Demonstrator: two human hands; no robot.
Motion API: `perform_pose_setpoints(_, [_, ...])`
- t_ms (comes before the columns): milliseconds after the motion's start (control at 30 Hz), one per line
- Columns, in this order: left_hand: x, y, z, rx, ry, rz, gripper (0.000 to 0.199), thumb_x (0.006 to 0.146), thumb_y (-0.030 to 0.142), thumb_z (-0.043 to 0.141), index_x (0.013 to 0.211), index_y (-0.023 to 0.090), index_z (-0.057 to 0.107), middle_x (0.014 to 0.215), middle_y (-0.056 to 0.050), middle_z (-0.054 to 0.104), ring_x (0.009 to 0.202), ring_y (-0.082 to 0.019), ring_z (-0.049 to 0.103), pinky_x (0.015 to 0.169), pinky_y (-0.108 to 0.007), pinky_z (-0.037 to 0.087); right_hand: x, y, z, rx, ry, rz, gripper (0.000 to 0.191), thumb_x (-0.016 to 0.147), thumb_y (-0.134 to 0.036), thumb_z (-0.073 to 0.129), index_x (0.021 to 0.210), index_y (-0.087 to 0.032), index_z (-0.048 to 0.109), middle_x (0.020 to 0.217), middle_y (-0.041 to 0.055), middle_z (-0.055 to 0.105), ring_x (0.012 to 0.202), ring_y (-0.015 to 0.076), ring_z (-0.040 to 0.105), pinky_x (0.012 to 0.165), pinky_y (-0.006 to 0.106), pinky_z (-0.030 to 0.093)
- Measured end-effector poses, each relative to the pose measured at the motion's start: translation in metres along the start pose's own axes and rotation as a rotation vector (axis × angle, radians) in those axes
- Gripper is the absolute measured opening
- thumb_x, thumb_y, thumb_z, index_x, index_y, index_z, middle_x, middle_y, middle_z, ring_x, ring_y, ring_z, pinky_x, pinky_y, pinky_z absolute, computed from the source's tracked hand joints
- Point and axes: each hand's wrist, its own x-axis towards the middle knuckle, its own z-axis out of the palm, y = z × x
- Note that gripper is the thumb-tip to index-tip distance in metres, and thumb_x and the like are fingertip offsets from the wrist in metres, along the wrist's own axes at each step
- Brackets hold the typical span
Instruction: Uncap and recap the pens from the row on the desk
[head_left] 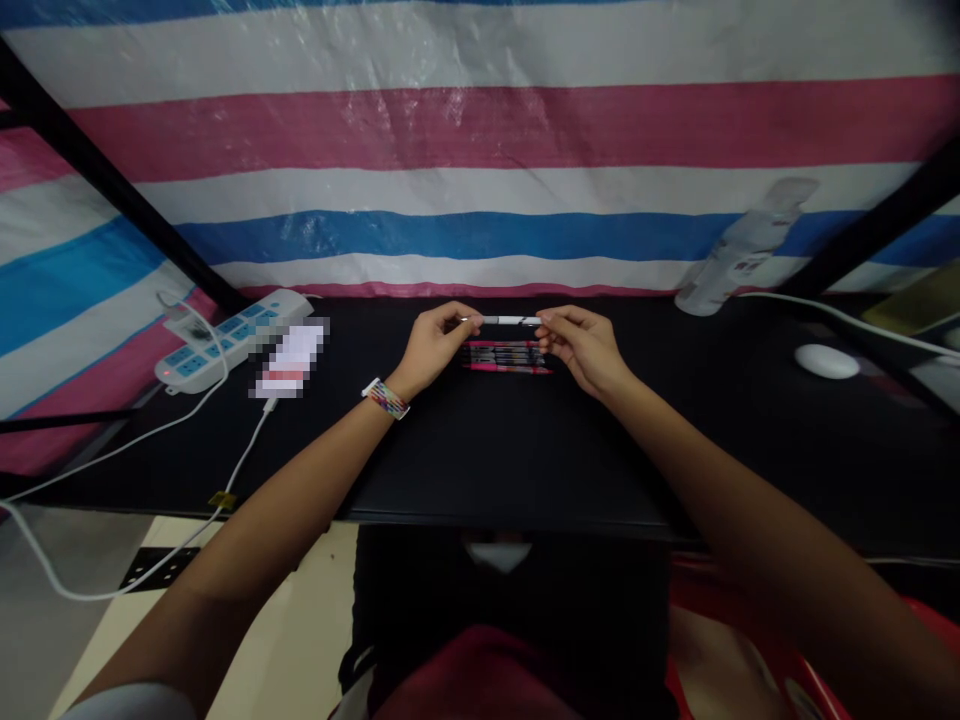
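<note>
A white and grey pen (512, 321) is held level between my two hands, just beyond a row of pens. My left hand (441, 342), with a colourful woven band on its wrist, pinches the pen's left end. My right hand (585, 345) pinches the right end between thumb and fingers. Nearer to me, several pens (506, 357) lie side by side on the black table (510, 450); pink ones are at the row's near and far sides. My right fingers partly cover the row's right end.
To the left are a white power strip (225, 345) with a plugged-in charger and a phone (292, 358) on a white cable. A clear bottle (739, 255) stands at the back right, near a white computer mouse (826, 361). Striped sheeting (450, 190) hangs behind the table.
</note>
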Motion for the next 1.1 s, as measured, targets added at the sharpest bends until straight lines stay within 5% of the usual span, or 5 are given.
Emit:
perform_pose_setpoints(300, [-0.001,-0.004,0.003,-0.049,0.035,-0.037,0.013,0.097,0.032,0.077,0.098,0.020,0.080,0.090,-0.006,0.079,0.083,-0.017,0.072,0.078,-0.031,0.058,0.003,-0.008,-0.006,0.182,-0.124,0.142,0.039,0.090,-0.051,0.066,0.113,-0.022,0.078,0.086,0.0080,0.073,0.078,0.0233,0.067,0.074,0.040,0.062])
perform_pose_setpoints(467, [-0.001,-0.004,0.004,-0.068,0.027,-0.034,0.015,0.094,0.033,0.080,0.101,0.020,0.082,0.094,-0.006,0.081,0.085,-0.018,0.072,0.080,-0.032,0.058,0.005,-0.004,-0.009,0.247,-0.061,0.146,0.030,0.083,-0.036,0.071,0.110,-0.024,0.077,0.088,0.0074,0.074,0.083,0.0230,0.069,0.079,0.039,0.065])
perform_pose_setpoints(800, [-0.002,0.000,0.004,-0.080,0.023,-0.048,0.013,0.094,0.031,0.079,0.102,0.020,0.082,0.096,-0.006,0.081,0.086,-0.018,0.072,0.081,-0.033,0.059,0.002,-0.008,-0.006,0.218,-0.037,0.136,0.024,0.088,-0.036,0.067,0.106,-0.023,0.077,0.092,0.0083,0.074,0.095,0.0235,0.073,0.087,0.039,0.066])
perform_pose_setpoints(1100, [-0.002,0.001,0.003,-0.072,0.058,-0.033,0.015,0.095,0.034,0.079,0.103,0.021,0.082,0.088,-0.005,0.078,0.081,-0.017,0.070,0.077,-0.031,0.058,-0.001,-0.009,-0.001,0.119,-0.080,0.025,0.039,0.089,-0.057,0.069,0.112,-0.026,0.075,0.092,0.0080,0.072,0.088,0.0248,0.070,0.080,0.041,0.062])
